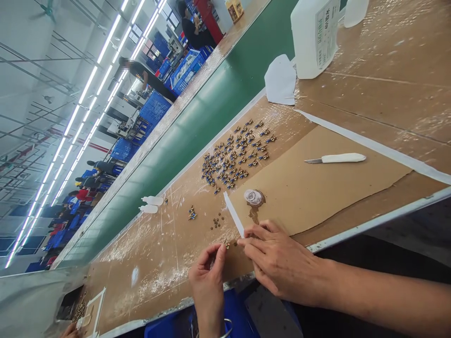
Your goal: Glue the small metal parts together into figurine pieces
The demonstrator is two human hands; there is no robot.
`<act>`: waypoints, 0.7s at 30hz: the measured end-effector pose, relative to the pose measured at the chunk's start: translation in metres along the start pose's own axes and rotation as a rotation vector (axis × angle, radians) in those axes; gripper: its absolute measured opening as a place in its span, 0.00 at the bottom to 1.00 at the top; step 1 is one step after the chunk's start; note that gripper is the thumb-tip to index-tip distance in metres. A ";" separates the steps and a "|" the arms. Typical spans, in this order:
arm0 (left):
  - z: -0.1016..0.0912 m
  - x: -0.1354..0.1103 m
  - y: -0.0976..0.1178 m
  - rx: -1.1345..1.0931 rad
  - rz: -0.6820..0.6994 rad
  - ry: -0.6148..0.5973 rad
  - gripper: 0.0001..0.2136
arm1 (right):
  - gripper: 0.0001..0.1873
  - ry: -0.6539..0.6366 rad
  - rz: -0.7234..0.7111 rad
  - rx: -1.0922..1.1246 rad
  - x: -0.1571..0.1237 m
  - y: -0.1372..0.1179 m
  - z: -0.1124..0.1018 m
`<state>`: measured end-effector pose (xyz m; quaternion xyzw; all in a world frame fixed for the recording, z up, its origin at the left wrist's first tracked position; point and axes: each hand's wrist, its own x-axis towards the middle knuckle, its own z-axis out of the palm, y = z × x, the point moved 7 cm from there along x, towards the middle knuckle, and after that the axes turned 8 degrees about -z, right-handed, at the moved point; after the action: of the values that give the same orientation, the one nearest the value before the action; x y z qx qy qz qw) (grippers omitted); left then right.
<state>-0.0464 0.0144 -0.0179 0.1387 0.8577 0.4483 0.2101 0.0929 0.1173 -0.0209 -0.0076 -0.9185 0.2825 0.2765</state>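
A tiny gold-toned piece (227,245) sits at the fingertips of the left hand (209,265), just above the near edge of the worktop (155,253); its detail is too small to read. The left thumb and forefinger are pinched together on it. The right hand (278,258) is close beside, fingers bent toward the piece; whether they grip anything, I cannot tell. Its wrist crosses the worktop's pale front rim.

Just beyond the hands lie loose brown beads (216,221) and a small blue-and-gold cluster (192,213). Room to move opens leftward along the worktop. On the right, a cardboard sheet (303,188), bordered by white tape (233,213), carries a clear round dish (253,197) and, well apart, a white-handled knife (343,158). Farther back, many blue-and-gold parts (234,157) spread toward the green panel (243,61) that bounds the far edge.
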 end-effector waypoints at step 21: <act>0.095 0.002 0.138 0.438 0.701 -0.118 0.09 | 0.06 0.240 -0.072 0.004 -0.006 -0.003 -0.014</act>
<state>0.0054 0.1600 0.0470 0.4892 0.8200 0.2911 0.0593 0.1054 0.1215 -0.0125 -0.0077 -0.8779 0.2713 0.3945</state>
